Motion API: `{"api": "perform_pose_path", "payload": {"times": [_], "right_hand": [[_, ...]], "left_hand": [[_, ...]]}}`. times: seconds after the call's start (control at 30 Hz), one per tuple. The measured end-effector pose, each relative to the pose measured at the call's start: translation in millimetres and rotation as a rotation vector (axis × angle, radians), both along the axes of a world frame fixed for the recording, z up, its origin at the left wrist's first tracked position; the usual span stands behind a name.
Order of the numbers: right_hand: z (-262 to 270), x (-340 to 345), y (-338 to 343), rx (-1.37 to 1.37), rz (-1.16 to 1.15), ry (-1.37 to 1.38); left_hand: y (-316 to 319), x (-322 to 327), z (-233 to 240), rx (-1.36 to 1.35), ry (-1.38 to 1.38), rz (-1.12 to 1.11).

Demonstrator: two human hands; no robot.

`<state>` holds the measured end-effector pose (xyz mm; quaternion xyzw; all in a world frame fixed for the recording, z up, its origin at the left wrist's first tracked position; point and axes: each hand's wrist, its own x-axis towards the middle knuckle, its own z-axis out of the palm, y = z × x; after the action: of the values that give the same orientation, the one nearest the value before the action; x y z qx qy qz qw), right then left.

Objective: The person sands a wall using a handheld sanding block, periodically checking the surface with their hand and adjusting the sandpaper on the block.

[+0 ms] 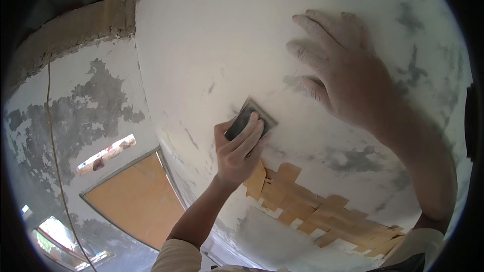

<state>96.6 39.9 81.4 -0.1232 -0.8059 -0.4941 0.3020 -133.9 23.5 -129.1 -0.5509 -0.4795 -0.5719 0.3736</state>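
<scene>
My left hand [240, 149] grips a dark, flat rectangular hand tool [251, 121], perhaps a sanding block, with its face against the whitish plastered wall [211, 45]. Its thumb side is partly hidden behind the tool. Higher up and to the right, my right hand [332, 56] lies on the same wall with fingers spread, holding nothing. Pale dust coats its fingers. Grey patches [355, 158] show through the white coat below and to the right of that hand.
Strips of brown tape or paper [310, 211] cover part of the lower wall. At left are a patchy grey wall [94, 94], an orange-brown door panel [140, 196], a hanging cord [55, 139], a narrow slot [107, 155] and a bright window [60, 238]. A rough beam [87, 22] crosses the upper left.
</scene>
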Motion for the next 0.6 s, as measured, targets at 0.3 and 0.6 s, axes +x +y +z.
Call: {"api": "perform_pose_path", "payload": {"times": [0.3,0.6], "right_hand": [[-1.0,-15.4,42.0,0.388,0.192,-0.013],[-18.4,-22.1,40.8,0.461,0.185,-0.105]], "left_hand": [[23.8,-38.0,-13.4,-0.063,-0.598,0.033],[-2.0,-60.5,-19.3,-0.134,-0.405,-0.051]]}}
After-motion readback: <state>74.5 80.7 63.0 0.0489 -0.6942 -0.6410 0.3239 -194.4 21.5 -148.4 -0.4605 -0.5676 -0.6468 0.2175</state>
